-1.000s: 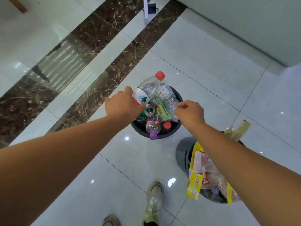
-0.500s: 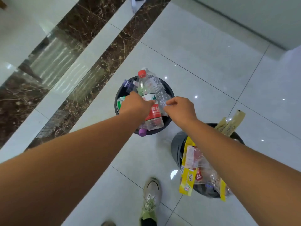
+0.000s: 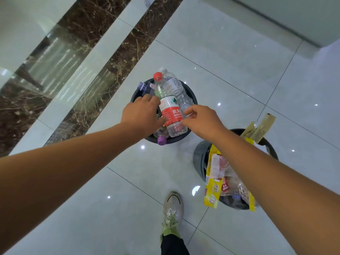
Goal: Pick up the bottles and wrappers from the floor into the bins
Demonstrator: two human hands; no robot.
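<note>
Head view: both hands reach out over the far bin. Left hand (image 3: pixel 142 112) is back-up, fingers lying against the left flank of the red-label bottle (image 3: pixel 171 111). Cannot tell whether they grasp it or only steady it. Right hand (image 3: pixel 202 119) pinches thumb to forefinger on the lower end of the clear bottle (image 3: pixel 179 92), just right of the left fingertips.

Both bottles lie side by side on top of the heap, caps pointing away from the hands and past the rim. The bottle bin (image 3: pixel 176 139) beneath the hands looks full, so they likely need setting in place, not dropping. A purple-capped bottle (image 3: pixel 161 140) pokes over the rim nearest the wrists.

Under the right forearm is the wrapper bin (image 3: pixel 199 161), yellow wrappers (image 3: pixel 213 188) draped over its edge. Sorting by kind seems the plan. Below both arms, one shoe (image 3: pixel 172 208) on pale floor tiles (image 3: pixel 128 208).

Red label reads 农夫, then Latin capitals that look like NONGFU, partly hidden. The clear bottle's white label and the wrapper print are too small to read.
</note>
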